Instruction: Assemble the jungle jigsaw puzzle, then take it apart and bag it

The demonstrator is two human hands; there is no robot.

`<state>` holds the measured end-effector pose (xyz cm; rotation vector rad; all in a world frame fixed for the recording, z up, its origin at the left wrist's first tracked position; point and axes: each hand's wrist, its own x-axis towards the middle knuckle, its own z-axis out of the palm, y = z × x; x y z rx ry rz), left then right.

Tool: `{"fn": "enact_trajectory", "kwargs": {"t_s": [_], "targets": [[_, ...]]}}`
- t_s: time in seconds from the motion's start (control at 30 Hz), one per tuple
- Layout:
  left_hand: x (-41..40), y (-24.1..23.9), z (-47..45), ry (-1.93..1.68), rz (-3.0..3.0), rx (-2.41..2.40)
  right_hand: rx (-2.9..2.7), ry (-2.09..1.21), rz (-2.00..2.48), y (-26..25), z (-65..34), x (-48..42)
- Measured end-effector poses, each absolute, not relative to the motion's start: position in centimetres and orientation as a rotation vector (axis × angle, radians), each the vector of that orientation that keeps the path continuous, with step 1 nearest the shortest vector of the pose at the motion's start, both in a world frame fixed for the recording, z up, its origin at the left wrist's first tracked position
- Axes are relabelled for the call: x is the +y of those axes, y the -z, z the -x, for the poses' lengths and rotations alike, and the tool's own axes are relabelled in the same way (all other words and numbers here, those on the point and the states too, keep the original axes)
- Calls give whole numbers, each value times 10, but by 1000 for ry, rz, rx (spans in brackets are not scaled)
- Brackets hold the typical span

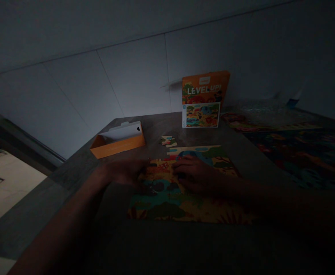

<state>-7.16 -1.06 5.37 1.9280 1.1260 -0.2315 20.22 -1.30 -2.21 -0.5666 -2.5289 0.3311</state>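
A mostly assembled jigsaw puzzle (167, 210) with a colourful animal scene lies flat on the table; its upper left corner has a gap. At its left edge is my left hand (126, 173), fingers stretched toward the pieces, thumb and forefinger apart. My right hand (194, 173) rests over the upper middle of the puzzle, fingers spread and slightly bent, covering part of the picture. Just beyond the puzzle lie a few loose puzzle pieces (166, 140), partly overlapping. The picture is dim, so fine finger contact is hard to make out.
An orange open box tray (121, 146) sits at the back left. Against the wall stands an orange "LEVEL UP!" box (206, 89), with a white-bordered picture card (202, 115) before it. Dark picture puzzles (305, 152) and clear plastic wrapping (259, 105) lie at right.
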Motion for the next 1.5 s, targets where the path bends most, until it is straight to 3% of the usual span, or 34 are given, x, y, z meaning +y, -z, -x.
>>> {"fn": "enact_trajectory", "kwargs": {"t_s": [0.47, 1.5], "targets": [[-10, -61, 73, 400, -2092, 1272, -2531, -322, 576, 22, -202, -13], [-5, -53, 72, 281, -2031, 1262, -2548, -323, 583, 21, -202, -13]]}}
